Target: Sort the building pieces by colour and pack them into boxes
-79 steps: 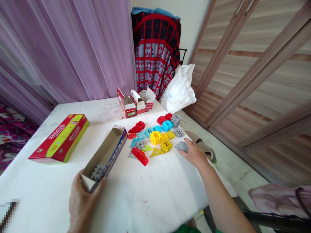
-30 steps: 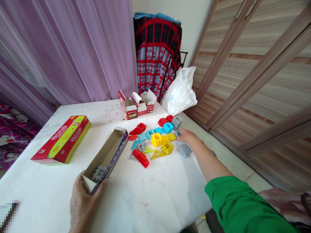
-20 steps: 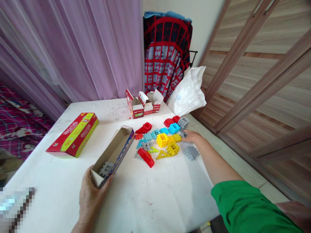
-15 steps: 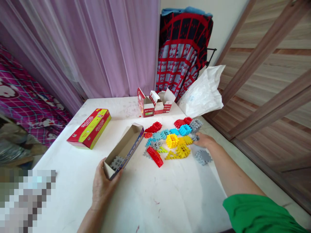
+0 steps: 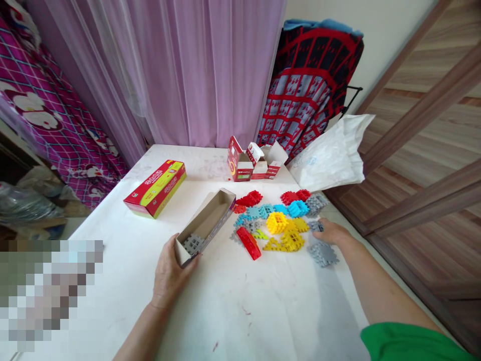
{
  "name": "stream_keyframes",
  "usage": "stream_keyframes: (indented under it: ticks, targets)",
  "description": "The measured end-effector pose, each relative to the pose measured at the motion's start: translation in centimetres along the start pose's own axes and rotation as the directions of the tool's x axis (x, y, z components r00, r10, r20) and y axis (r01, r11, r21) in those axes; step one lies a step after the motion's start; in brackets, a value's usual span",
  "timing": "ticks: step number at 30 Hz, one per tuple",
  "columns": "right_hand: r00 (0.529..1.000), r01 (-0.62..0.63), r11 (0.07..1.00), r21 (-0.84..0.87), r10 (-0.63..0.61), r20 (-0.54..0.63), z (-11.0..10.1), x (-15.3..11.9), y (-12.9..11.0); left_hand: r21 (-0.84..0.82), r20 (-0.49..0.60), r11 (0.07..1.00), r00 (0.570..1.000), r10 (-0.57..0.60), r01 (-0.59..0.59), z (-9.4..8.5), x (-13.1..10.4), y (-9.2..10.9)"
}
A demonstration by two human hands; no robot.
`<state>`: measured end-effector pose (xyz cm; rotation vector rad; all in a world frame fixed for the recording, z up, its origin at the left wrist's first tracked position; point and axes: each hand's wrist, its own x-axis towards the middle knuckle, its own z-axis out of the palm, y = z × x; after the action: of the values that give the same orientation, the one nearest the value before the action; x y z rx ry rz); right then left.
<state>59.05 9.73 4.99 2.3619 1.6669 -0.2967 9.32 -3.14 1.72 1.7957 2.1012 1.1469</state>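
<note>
My left hand [image 5: 171,273] is closed round the near end of a long, open-topped cardboard box [image 5: 210,218], tilted over the white table. Inside its near end lies a grey lattice building block [image 5: 193,244]. At the right of the block pile, my right hand [image 5: 333,233] has its fingers closed on a small grey building block [image 5: 316,226]. Just below that hand lie more grey blocks [image 5: 323,254]. Yellow blocks [image 5: 277,223], a blue block [image 5: 298,208] and a shiny red curved piece [image 5: 248,243] lie between the hands.
A closed red and yellow box [image 5: 156,188] lies at the table's left. Small opened red cartons [image 5: 240,168] stand at the back, beside a white plastic bag [image 5: 330,155] at the right corner. Red blocks [image 5: 253,198] lie past the box's far end. Wooden doors [image 5: 421,135] stand at the right.
The view has swung slightly, so most things appear farther right. My right hand has drawn slightly towards me with the small grey block. My left hand keeps hold of the box.
</note>
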Motion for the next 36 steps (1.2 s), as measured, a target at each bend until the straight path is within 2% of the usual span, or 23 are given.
stream_keyframes:
  ticks: [8, 14, 21, 24, 27, 29, 32, 34, 36]
  targets:
    - [0.999, 0.02, 1.0, 0.015, -0.019, -0.051, 0.2, -0.4, -0.5, 0.0, 0.034, 1.0, 0.999, -0.022, 0.022, 0.1, 0.3, -0.1]
    - [0.999, 0.043, 0.999, 0.033, -0.043, -0.014, -0.3, -0.1, -0.3, 0.008, 0.046, 0.999, 0.997, -0.054, 0.054, -0.2, 0.4, 0.2]
    - [0.996, 0.084, 0.996, 0.038, -0.085, 0.021, -1.0, -0.3, -0.5, -0.009, 0.005, 1.0, 1.0, 0.013, -0.013, 0.1, 0.2, 0.0]
    - [0.997, 0.076, 0.989, 0.127, -0.077, 0.003, -1.4, -0.8, 0.2, -0.003, -0.007, 1.0, 1.0, 0.028, -0.028, 0.2, 0.1, 0.0]
    - [0.995, 0.085, 0.944, 0.318, -0.064, -0.076, -3.0, -2.2, 0.4, -0.005, -0.012, 0.999, 0.999, 0.047, -0.047, 0.2, 0.1, 0.0]
    - [0.979, 0.185, 0.884, 0.43, -0.126, -0.162, -5.0, -3.8, -0.9, -0.004, -0.007, 0.998, 0.998, 0.061, -0.061, 0.4, 0.1, 0.1]
    - [0.904, 0.427, 0.75, 0.505, -0.367, -0.219, -8.6, -7.0, -6.3, 0.013, -0.012, 0.997, 0.997, 0.081, -0.081, 0.7, 0.0, 0.1]
    - [0.815, 0.557, 0.653, 0.514, -0.549, -0.187, -10.7, -9.3, -11.6, 0.033, -0.024, 0.994, 0.994, 0.104, -0.103, 1.0, -0.1, 0.2]
    - [0.7, 0.658, 0.557, 0.506, -0.7, -0.14, -12.1, -11.2, -17.2, 0.055, -0.043, 0.99, 0.99, 0.134, -0.132, 1.1, -0.2, 0.3]
